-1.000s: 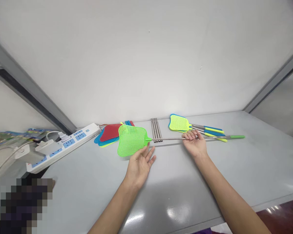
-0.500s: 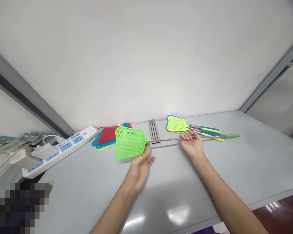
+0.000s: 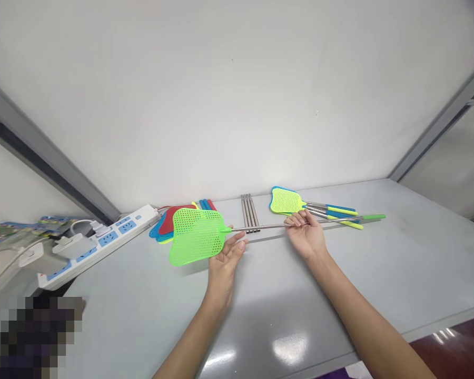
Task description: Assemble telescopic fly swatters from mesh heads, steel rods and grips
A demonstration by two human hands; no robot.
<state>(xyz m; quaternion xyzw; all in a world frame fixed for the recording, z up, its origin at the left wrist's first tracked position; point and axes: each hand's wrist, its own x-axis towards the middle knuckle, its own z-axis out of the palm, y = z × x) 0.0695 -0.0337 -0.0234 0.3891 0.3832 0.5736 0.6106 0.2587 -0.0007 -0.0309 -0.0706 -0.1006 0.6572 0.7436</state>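
Markings: print on the packages at the left edge is too blurred to read; lettering on the power strip is too small to read.
Right hand: the right hand is palm up, fingers curled around the metal shaft of the green swatter, gripping it near mid-length.
Left hand: the left hand is half spread below the swatter's neck, thumb and fingers apart; part of it lies behind the head's lower corner. Contact with the swatter cannot be determined.
Swatter position: in front of the person, above the near-middle of the counter, with a shadow beneath the head.
Swatter orientation: long axis runs left to right; mesh head to the left, green grip to the right and slightly farther back.
Rear left: stacked mesh heads, red over blue, partly covered by the green head; blue and red handles just beside.
Rear centre: metal rods, side by side.
Rear right: a pile of yellow-green and blue swatters, handles pointing right.
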